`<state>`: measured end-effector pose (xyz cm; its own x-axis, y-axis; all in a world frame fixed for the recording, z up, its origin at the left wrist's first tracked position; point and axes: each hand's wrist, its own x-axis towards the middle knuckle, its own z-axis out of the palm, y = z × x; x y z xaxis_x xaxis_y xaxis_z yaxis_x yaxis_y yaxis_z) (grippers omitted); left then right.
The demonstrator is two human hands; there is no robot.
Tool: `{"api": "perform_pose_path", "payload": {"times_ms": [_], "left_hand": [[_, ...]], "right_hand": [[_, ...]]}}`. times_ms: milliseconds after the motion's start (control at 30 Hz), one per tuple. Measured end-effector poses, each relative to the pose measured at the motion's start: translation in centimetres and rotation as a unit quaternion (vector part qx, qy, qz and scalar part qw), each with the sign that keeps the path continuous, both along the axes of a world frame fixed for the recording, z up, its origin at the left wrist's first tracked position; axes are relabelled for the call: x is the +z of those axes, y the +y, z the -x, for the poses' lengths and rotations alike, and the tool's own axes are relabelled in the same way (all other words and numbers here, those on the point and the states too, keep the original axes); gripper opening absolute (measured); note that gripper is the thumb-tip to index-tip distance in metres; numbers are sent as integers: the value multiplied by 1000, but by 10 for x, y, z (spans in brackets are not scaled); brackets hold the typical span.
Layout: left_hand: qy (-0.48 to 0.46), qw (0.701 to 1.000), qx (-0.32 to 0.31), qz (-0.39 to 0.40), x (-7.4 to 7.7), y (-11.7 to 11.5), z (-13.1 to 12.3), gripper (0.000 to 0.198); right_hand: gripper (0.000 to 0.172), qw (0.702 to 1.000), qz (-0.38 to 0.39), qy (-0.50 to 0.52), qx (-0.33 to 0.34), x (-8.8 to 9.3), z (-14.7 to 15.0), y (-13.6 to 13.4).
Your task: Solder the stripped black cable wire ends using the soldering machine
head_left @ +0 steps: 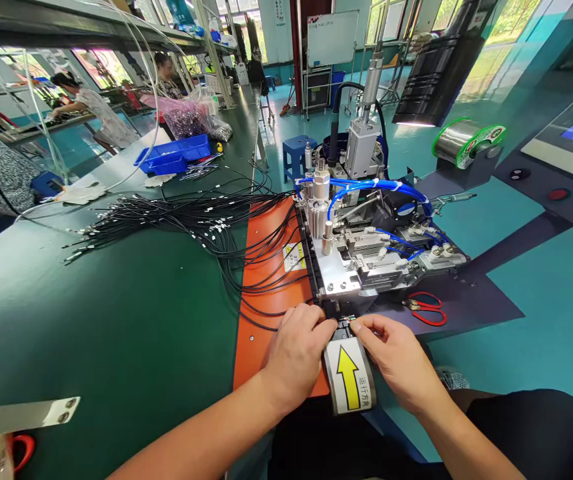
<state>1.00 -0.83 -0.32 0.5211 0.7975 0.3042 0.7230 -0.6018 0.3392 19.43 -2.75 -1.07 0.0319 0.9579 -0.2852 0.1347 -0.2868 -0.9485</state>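
My left hand (299,350) is curled closed at the front of a soldering machine (356,240), with a black cable (261,323) running in under its fingers. My right hand (396,357) pinches thin, light-coloured wire ends (350,321) between thumb and forefinger, a short way from my left thumb. Both hands meet over a small black holder (342,331) above a rounded guard with a yellow arrow label (349,377). The fingertips partly hide the exact grip on the cable. Other black cables (266,290) lie across the orange plate (256,363) into the machine's left edge.
A bundle of black cables (176,217) with white tips spreads over the green table (166,320). Red-handled scissors (426,309) lie right of my hands. Behind are a blue tray (176,152), a solder spool (466,143) and a control panel (556,173). Other people sit at far benches.
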Motion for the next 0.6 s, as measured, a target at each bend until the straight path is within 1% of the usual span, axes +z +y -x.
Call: {"api": "perform_pose_path", "payload": {"times_ms": [167, 267, 467, 600], "left_hand": [[-2, 1000, 1, 1, 1, -1, 0, 20], [-4, 1000, -1, 2, 1, -1, 0, 20], [4, 1000, 1, 4, 0, 0, 1, 18], [4, 1000, 2, 5, -1, 0, 0, 18]], "right_hand": [[33, 990, -55, -126, 6, 1, -1, 1], [31, 982, -80, -168, 4, 0, -1, 2], [30, 979, -99, -181, 9, -5, -3, 3], [31, 984, -73, -160, 7, -9, -4, 3]]}}
